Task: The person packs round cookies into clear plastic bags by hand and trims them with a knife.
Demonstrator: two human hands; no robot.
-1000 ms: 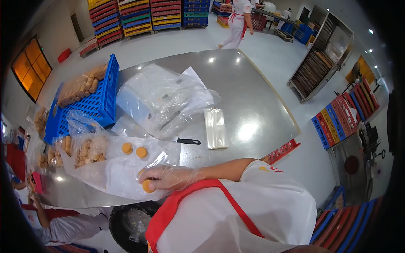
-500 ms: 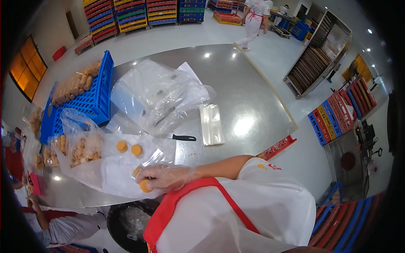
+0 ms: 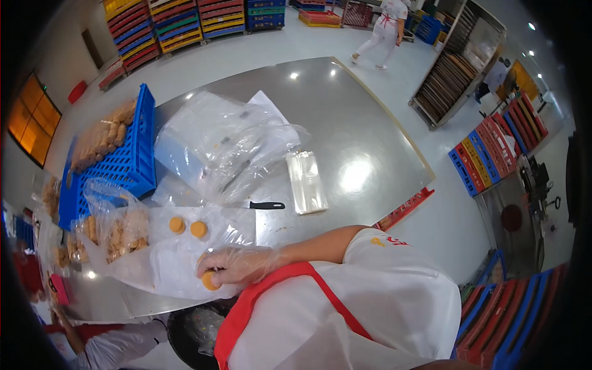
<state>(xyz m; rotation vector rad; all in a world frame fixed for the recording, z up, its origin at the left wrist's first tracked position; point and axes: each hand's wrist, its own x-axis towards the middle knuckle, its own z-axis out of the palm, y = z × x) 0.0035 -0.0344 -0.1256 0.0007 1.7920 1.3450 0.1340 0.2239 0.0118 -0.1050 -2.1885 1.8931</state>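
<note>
My right hand [image 3: 231, 266], in a clear plastic glove, is closed around a round golden-brown cookie [image 3: 211, 280] at the near edge of the white sheet [image 3: 166, 262]. Its fingers point left, and the cookie's top shows below them. Two similar round cookies, one on the left [image 3: 177, 225] and one on the right [image 3: 198, 229], sit on the sheet just beyond the hand. Left of them lies an open clear bag [image 3: 127, 237] with cookie pieces in it. My left hand is not in view.
A blue crate [image 3: 145, 135] of bagged cookies is tilted at the table's left. Clear plastic bags [image 3: 216, 139], a black-handled knife [image 3: 267, 205] and a stack of clear wrappers [image 3: 306, 184] lie on the metal table [image 3: 351, 123]. A black bin [image 3: 185, 336] stands below; another person's sleeve and hands show lower left.
The view has shifted slightly. A cookie that showed beside my right hand's fingertips is now hidden. The walking person in the background has moved to the right.
</note>
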